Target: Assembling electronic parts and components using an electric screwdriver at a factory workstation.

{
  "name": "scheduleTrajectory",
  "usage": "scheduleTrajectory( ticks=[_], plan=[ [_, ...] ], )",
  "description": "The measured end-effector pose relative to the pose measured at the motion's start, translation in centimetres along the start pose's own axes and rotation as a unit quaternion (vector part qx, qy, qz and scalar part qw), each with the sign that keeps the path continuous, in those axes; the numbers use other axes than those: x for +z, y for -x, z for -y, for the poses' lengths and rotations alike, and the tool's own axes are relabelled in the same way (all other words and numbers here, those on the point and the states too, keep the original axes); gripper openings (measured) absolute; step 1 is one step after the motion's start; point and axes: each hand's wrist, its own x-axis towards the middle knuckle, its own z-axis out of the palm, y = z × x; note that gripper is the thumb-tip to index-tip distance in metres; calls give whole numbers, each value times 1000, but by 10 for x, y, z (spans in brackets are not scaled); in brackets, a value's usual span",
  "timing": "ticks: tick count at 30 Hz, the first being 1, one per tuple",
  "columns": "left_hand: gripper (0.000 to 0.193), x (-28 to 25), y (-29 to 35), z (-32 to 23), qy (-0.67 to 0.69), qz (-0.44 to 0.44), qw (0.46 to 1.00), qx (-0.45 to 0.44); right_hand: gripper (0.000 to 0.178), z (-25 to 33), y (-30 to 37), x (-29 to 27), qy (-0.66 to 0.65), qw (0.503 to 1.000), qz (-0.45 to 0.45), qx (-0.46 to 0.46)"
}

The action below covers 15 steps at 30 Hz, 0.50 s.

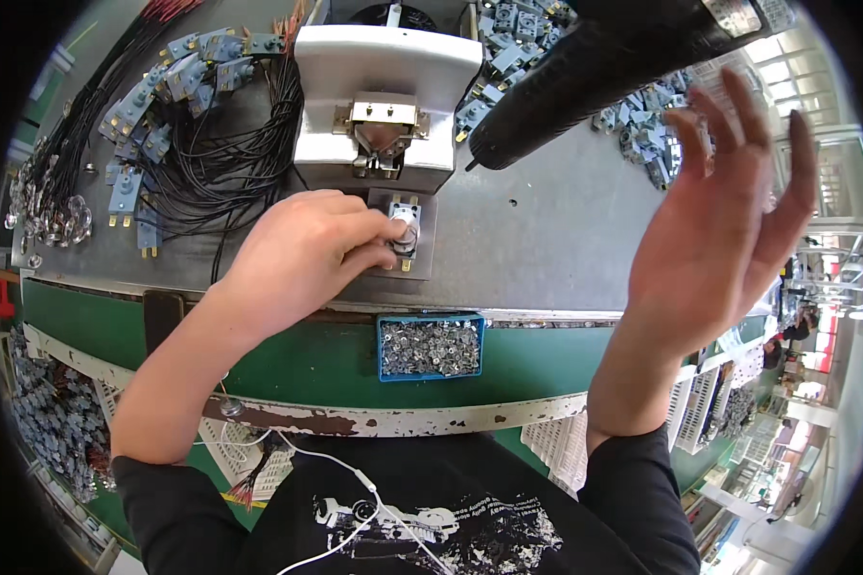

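Note:
My left hand [302,244] is closed, its thumb and fingertips pinching the round silvery middle of a small light-grey switch-like part [405,213] with brass terminals. That part sits on a flat metal plate [424,264] at the foot of the bench machine [384,57]. Part of it is hidden behind my fingers. On the right my right hand [710,220] is raised above the bench, fingers spread and holding nothing. Nearest to it is a black powered screwdriver [547,96], slanting in from the upper right with its tip toward the machine.
A blue tray [431,376] of small metal pieces stands at the bench's front edge. Grey switch parts with black wires [187,77] are heaped at the left. Loose grey parts [647,129] lie behind the screwdriver. A white cable [360,476] hangs over my shirt.

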Motion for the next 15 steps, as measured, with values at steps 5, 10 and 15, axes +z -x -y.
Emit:
scheduleTrajectory(
  ticks=[5,10,15],
  plan=[
    [18,-4,-7,2,-26,12,999,24,54,-37,-19,52,-62,992,-92,56],
    [19,-6,-4,-2,-40,12,999,-2,34,-24,-33,59,-4,982,61,179],
    [18,-5,-5,-5,-41,33,999,-9,31,-5,-26,91,21,998,-39,39]
  ],
)
